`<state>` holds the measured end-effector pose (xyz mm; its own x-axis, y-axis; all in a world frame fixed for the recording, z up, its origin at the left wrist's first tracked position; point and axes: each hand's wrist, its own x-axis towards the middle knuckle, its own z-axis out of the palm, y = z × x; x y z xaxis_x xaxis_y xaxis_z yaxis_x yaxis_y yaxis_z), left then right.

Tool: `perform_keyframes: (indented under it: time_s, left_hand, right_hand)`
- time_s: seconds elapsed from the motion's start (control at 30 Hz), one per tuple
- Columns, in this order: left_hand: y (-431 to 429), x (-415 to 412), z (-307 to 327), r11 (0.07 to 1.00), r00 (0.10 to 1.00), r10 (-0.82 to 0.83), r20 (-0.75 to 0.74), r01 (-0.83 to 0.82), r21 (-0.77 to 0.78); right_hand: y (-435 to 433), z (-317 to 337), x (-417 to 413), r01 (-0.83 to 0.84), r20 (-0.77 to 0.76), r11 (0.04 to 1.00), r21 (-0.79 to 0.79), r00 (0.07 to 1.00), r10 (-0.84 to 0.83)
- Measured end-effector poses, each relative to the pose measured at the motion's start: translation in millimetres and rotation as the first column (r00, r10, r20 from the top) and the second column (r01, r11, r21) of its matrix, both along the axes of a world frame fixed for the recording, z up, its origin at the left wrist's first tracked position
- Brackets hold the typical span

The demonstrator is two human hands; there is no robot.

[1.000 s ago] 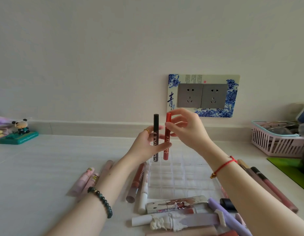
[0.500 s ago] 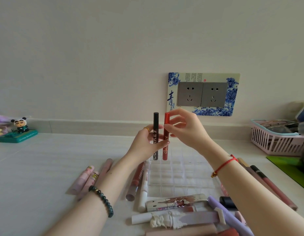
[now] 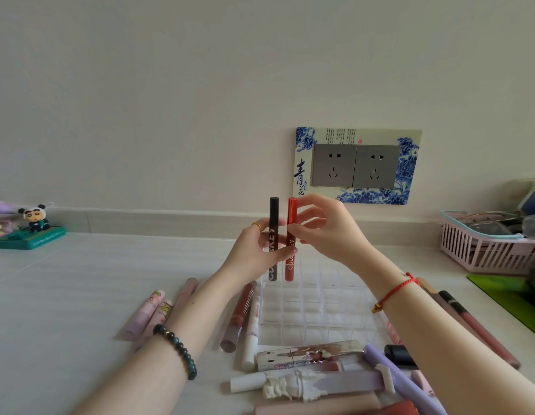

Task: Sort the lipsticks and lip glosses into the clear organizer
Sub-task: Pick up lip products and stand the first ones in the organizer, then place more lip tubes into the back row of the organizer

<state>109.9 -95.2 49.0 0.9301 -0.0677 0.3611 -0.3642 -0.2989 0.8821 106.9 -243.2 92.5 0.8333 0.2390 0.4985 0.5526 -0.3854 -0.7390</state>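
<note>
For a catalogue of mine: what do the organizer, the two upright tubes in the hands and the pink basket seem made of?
Clear organizer: likely acrylic or another hard plastic, glossy; grid walls see-through with bright edges.
Black lip tube: probably plastic, matte; hardly any shine.
Red lip tube: plastic or lacquered metal, glossy; a highlight runs down its cap.
Pink basket: moulded plastic, dull; slotted sides.

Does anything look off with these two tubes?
Nothing stands out. The left hand holds the black tube and the right hand the red tube, both upright and parallel, over the clear organizer.
</note>
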Motion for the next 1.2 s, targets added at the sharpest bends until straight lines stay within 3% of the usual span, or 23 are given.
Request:
perform_keyframes:
  time_s: [0.47,0.7,0.97,1.07,1.2]
  left_hand:
    - [1,-2,3,1.000,1.000,0.010,0.019,-0.010,-0.014]
    - [4,-10,21,0.995,0.993,0.051,0.102,-0.041,-0.094]
    - [-10,-44,51,0.930,0.879,0.337,0.337,-0.255,-0.264]
    - [-34,-62,56,0.955,0.872,0.273,0.407,-0.193,-0.225]
    - [-77,-78,54,0.998,0.909,0.066,0.412,-0.055,-0.040]
  right_hand:
    - [-8,7,-3,0.010,-0.030,0.998,-0.064,0.999,-0.012]
    - [-47,31,-27,0.076,0.028,0.997,0.007,0.997,-0.076]
    - [-124,23,-52,0.234,0.003,0.969,-0.084,0.972,-0.234]
    - [-151,11,-55,0.292,-0.025,0.947,-0.135,0.954,-0.298]
    - [-177,-7,-55,0.343,-0.045,0.925,-0.163,0.934,-0.354]
